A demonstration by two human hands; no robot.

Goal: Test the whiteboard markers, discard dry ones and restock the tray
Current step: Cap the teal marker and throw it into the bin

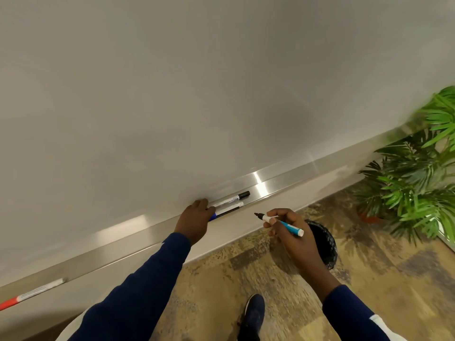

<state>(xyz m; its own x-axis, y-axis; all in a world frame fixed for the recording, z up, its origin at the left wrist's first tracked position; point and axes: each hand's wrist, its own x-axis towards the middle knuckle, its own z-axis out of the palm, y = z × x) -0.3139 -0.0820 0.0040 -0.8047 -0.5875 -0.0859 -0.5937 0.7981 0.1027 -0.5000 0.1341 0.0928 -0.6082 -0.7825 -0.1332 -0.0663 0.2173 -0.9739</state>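
Right hand [290,232]: fingers curled, pinching an uncapped white-and-light-blue whiteboard marker [283,223] near its dark tip. The tip points toward the brushed-metal tray [270,183] but is clear of it and of the white whiteboard [221,94]. This hand hangs just above a round black-lined bin [325,244] on the floor.

Left hand [197,217]: laid on the tray near its middle, fingers bent over the near ends of the markers there. Cannot tell whether it grips one or only rests on them.

On the tray beside that hand:
- white marker with black cap [231,199], against the board edge
- white-and-dark marker [230,209], touching it on the front side
- a blue piece [213,217] showing under the fingers, cap or marker not clear

White marker with red end [29,292] lies well apart, toward the tray's left end.

Progress, judged: early to middle. One marker is open and in hand; no test stroke shows on the board in view. Its place over the bin suggests a discard, unconfirmed. At least three tray markers appear untested. No fresh stock in view, so restocking is not begun.
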